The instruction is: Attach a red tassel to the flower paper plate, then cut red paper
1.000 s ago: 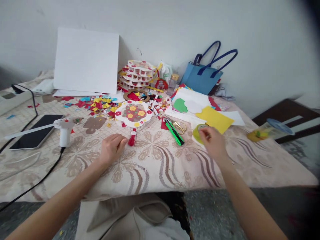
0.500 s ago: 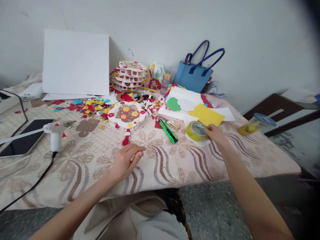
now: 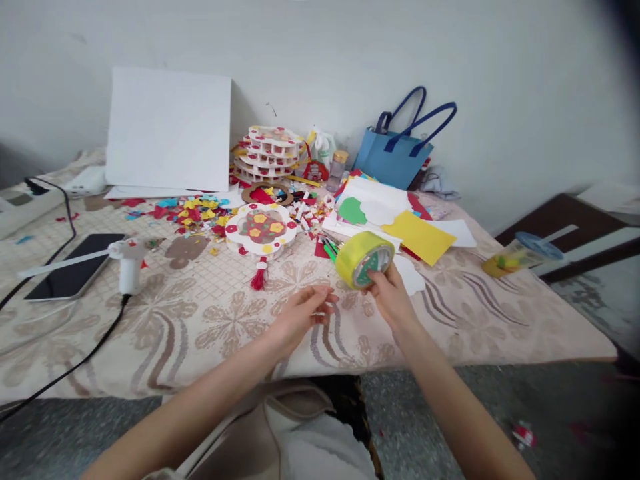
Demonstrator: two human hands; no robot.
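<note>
A roll of yellow clear tape (image 3: 353, 257) is raised off the table in my right hand (image 3: 393, 293), the thumb pressed against its inner core. My left hand (image 3: 305, 313) hovers to the left of the roll, fingers loosely curled and apart, with nothing in it. Behind the roll, a green utility knife (image 3: 330, 249) is partly hidden. A white scalloped paper piece (image 3: 411, 275) lies to the right, under where the roll is held. Left of centre rests a flower-shaped lantern piece (image 3: 261, 230) with a red tassel (image 3: 259, 279).
A white hot glue gun (image 3: 131, 267) with a black cord stands beside a phone (image 3: 75, 267) at left. Paper scraps (image 3: 195, 213), stacked lantern layers (image 3: 273, 157) and a blue bag (image 3: 387, 157) sit further back. A drink cup (image 3: 523, 253) is at right, near yellow paper (image 3: 420, 237).
My right hand has lifted the tape roll from the table and brought it left and nearer, uncovering the white scalloped paper. My left hand has moved right toward the roll.
</note>
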